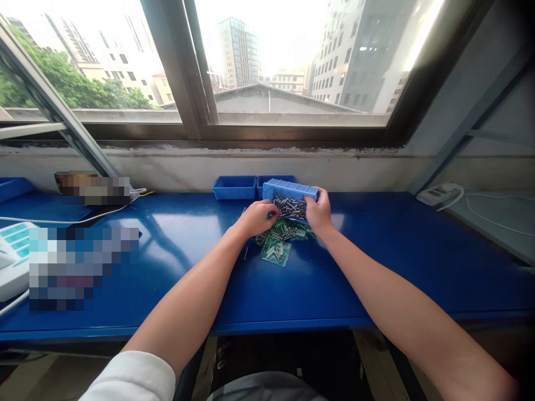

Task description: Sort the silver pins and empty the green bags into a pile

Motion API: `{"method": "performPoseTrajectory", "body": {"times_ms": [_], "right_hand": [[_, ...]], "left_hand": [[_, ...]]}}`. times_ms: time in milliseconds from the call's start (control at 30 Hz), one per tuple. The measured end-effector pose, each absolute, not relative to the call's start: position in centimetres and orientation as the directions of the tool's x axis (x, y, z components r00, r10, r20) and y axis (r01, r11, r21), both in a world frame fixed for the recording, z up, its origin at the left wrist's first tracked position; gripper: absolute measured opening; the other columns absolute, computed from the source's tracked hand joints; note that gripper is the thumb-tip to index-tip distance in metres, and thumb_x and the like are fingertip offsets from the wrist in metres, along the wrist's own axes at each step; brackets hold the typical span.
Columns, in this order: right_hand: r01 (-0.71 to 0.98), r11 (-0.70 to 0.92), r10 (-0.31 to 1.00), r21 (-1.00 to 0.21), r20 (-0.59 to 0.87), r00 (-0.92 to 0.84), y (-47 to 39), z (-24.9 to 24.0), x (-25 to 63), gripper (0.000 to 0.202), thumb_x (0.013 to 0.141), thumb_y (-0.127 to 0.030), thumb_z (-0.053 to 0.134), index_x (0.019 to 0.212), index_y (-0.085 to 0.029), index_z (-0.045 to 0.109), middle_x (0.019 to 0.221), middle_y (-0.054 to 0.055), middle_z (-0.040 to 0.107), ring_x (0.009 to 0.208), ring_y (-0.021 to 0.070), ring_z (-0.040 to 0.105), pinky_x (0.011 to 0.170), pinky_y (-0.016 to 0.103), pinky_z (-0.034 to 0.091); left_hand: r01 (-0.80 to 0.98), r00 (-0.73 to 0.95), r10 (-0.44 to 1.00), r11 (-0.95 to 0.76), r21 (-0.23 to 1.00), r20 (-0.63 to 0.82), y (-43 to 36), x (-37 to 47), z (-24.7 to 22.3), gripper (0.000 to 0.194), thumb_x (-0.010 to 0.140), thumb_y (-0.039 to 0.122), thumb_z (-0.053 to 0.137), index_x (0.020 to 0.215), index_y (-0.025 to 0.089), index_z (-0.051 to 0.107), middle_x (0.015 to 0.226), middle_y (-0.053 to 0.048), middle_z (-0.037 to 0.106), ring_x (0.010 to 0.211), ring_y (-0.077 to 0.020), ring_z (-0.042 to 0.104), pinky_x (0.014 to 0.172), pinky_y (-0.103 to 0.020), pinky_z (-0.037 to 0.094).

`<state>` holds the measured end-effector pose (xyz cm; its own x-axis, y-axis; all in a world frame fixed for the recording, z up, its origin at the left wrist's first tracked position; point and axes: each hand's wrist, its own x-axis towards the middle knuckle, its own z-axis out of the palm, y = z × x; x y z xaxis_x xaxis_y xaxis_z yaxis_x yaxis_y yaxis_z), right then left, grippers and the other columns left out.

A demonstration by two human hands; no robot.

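Observation:
My right hand (pixel 320 213) grips the right end of a blue plastic bin (pixel 292 187), which is tilted with its open side toward me. Many metal screws (pixel 291 207) lie in it. At the bin's left side, my left hand (pixel 259 218) has its fingers curled together; a bit of green shows by the fingertips, but I cannot make out what they hold. Below the bin, several small green-tinted plastic bags (pixel 276 252) with screws and pale pieces lie on the blue table (pixel 334 289). A loose screw (pixel 246 253) rests left of the bags.
Two more blue bins (pixel 234 188) stand at the back against the wall, one partly hidden. On the left are a white device (pixel 15 262), cables and blurred-out items. A white power strip (pixel 438 194) lies at the right. Metal frame posts (pixel 472 120) slant at both sides.

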<state>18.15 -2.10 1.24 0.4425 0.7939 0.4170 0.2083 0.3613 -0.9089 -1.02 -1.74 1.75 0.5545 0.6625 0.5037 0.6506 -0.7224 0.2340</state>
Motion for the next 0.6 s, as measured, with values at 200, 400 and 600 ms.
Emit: {"method": "performPoseTrajectory", "body": {"times_ms": [200,400,600], "right_hand": [[0.321,0.429,0.77,-0.844,0.528,0.358,-2.7,0.9,17.6,0.03,0.074,-0.037,0.055,0.098,-0.021,0.046,0.096,0.006,0.06,0.089,0.0211,0.054,0.081,0.035,0.044],[0.34,0.444,0.774,-0.829,0.546,0.319,-2.9,1.0,17.6,0.029,0.076,-0.036,0.054,0.1,-0.022,0.045,0.098,0.006,0.059,0.093,0.0216,0.054,0.083,0.035,0.043],[0.386,0.479,0.762,-0.789,0.592,0.264,-3.3,1.3,17.7,0.03,0.077,-0.037,0.054,0.102,-0.022,0.045,0.095,0.006,0.058,0.085,0.0208,0.054,0.078,0.034,0.044]], "left_hand": [[0.644,0.578,0.661,-0.729,0.23,0.478,-1.9,-1.1,1.9,0.018,0.075,0.021,0.054,0.084,0.019,0.07,0.082,-0.004,0.067,0.071,-0.0153,0.061,0.069,-0.025,0.05],[0.644,0.575,0.668,-0.725,0.242,0.472,-1.8,-1.1,2.0,0.019,0.074,0.021,0.053,0.082,0.02,0.07,0.078,-0.003,0.067,0.069,-0.0156,0.061,0.067,-0.025,0.049],[0.648,0.575,0.685,-0.715,0.263,0.447,-2.0,-1.2,2.3,0.018,0.07,0.02,0.055,0.078,0.019,0.07,0.073,-0.002,0.068,0.066,-0.0157,0.061,0.063,-0.025,0.047]]}}
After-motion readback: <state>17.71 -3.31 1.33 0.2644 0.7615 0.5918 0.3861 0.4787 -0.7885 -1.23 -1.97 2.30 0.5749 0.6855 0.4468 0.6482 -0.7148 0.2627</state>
